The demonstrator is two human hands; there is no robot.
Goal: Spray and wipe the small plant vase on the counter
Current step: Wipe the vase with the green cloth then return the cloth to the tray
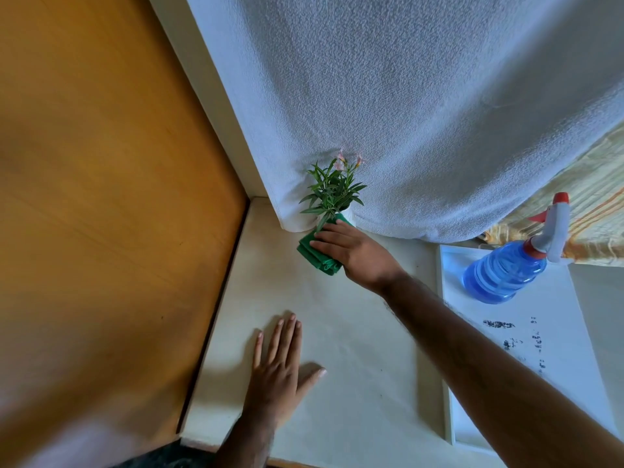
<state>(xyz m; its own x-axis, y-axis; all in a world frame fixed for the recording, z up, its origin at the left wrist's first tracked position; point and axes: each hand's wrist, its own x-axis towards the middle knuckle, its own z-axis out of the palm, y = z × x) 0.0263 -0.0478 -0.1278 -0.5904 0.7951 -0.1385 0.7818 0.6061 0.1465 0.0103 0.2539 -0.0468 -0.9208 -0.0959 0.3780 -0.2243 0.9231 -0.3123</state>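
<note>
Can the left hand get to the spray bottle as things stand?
Probably not easily. The left hand lies flat on the counter, and the right arm, stretched to the vase with the green cloth, crosses between it and the spray bottle.

The pale cream surface (354, 332) runs from a wooden panel on the left to a white textured cloth hanging at the back. A small white vase (349, 215) of green leaves stands at its far edge, against that cloth. A flat white tray (449, 383) lies on the right side, carrying a blue translucent spray bottle (506, 271) (white and red trigger head). One hand (280, 366) rests flat, palm down, fingers (287, 332) spread.
</note>
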